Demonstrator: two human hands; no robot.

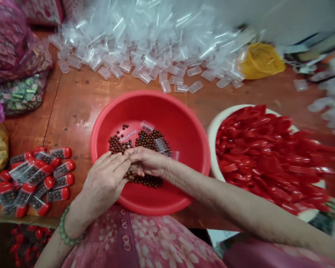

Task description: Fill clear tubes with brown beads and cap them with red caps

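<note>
My left hand (106, 176) and right hand (149, 160) meet over the near-left part of the red basin (181, 123), fingers bent and drawn in close. Can't tell what the grip pinches; the knuckles cover it. A few shiny beads show just under my fingers, maybe in a tube, unclear. Main lot of brown beads (152, 139) sits on the basin floor, loose tubes (147, 126) among them. Risk: fingers part, or whatever they hold tips, and beads would scatter; they're round, so they'd roll. Leaning hard on the basin could tilt it too.

Left on the table (75, 96): red-capped tubes (41, 171) heaped by the front edge; a left-hand swing could knock some off. Right: white tub (213, 149), red pieces (254, 149) heaped above its rim; my right forearm (234, 201) runs close by, so a brush could slide some out. Far: clear tube pile (145, 56); front ones could roll if the table's bumped.
</note>
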